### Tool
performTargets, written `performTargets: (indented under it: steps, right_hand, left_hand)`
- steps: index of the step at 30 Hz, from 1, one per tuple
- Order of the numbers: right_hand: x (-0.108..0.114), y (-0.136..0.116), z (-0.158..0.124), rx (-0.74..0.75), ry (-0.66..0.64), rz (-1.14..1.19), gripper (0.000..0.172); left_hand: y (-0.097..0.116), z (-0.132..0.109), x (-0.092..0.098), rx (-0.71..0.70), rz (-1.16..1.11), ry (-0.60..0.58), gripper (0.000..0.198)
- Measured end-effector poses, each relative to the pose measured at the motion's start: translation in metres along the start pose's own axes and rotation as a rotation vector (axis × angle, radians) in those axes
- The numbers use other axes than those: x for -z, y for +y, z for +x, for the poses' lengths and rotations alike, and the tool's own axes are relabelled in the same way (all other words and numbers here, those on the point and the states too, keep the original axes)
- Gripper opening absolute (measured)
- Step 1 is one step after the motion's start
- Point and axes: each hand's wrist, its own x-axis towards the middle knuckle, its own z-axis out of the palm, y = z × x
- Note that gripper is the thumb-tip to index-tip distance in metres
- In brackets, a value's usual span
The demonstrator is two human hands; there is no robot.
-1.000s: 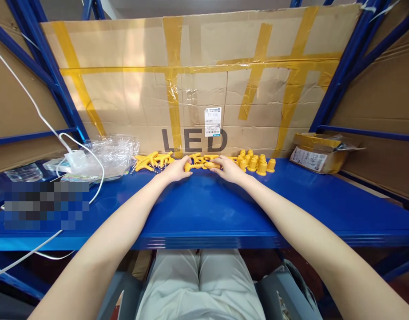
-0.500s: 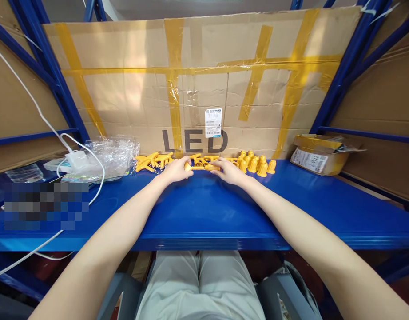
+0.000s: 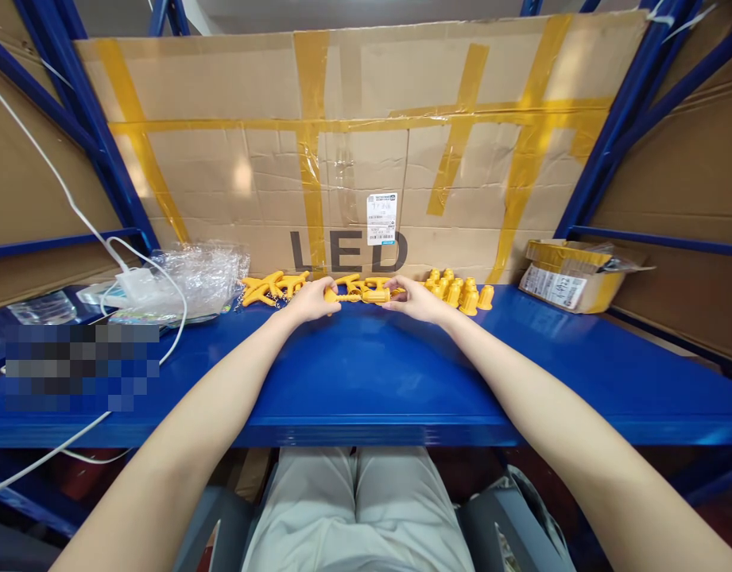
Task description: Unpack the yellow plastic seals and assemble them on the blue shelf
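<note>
My left hand (image 3: 313,302) is closed on the left end of a yellow plastic part (image 3: 332,296), from which a thin stem points right. Lined up with that stem is a yellow ribbed cap (image 3: 376,295), its right end between the thumb and fingers of my right hand (image 3: 416,302). Whether stem and cap are joined is too small to tell. Left of my left hand lie several yellow branched pieces (image 3: 264,287) with small chains. More yellow parts (image 3: 350,282) show behind the held ones. Several yellow bell-shaped caps (image 3: 468,300) stand right of my right hand.
A tall cardboard sheet (image 3: 234,183) with tape closes off the back of the blue shelf (image 3: 366,373). Clear plastic bags (image 3: 204,274) and a white plug with cable (image 3: 137,284) lie at left. An opened small carton (image 3: 571,278) sits at right.
My right hand has shifted slightly right and its fingers have loosened, so more of the ribbed cap shows. My left hand has moved slightly left, staying closed on its part.
</note>
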Motion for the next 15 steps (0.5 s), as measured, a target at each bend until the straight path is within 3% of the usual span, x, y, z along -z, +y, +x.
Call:
performTargets:
  steps: [7, 12, 15]
  right_hand:
    - [-0.001, -0.012, -0.003, -0.18, -0.097, 0.212, 0.024]
    - [-0.005, -0.014, -0.001, -0.229, -0.014, 0.247, 0.027]
    - [-0.003, -0.016, -0.002, -0.206, -0.031, 0.245, 0.031]
  left_hand:
    - [0.002, -0.002, -0.001, -0.031, -0.026, 0.002, 0.027]
    - [0.01, -0.004, 0.0, -0.045, -0.012, 0.017, 0.029]
    - [0.011, -0.004, 0.001, -0.033, -0.009, 0.027, 0.029]
